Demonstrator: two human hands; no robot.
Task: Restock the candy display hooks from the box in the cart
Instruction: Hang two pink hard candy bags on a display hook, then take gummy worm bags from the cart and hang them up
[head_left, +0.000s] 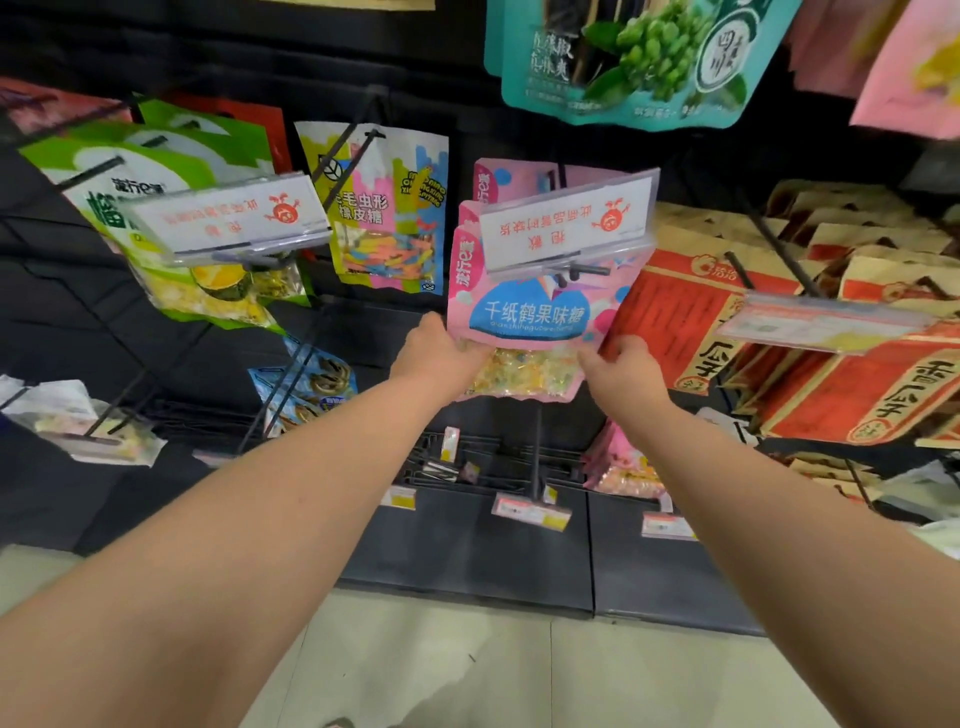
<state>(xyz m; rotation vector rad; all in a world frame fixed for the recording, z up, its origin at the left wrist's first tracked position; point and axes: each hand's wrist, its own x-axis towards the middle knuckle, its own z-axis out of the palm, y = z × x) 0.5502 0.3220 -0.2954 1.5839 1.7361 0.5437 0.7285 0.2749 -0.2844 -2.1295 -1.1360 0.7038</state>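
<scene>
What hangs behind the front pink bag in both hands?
At least two more pink bags on the same hook, tops showing; the front pink bag covers their lower parts.

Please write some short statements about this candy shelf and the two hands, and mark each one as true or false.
1. The left hand and the right hand both hold the pink candy bag near its lower edge. True.
2. The pink candy bag hangs to the left of the green bags. False: it hangs to their right, with a multicoloured bag between them.
3. A clear label holder with a white card sits in front of the upper part of the pink candy bag. True.
4. The teal bag hangs below the pink candy bag. False: it hangs above it.
</scene>
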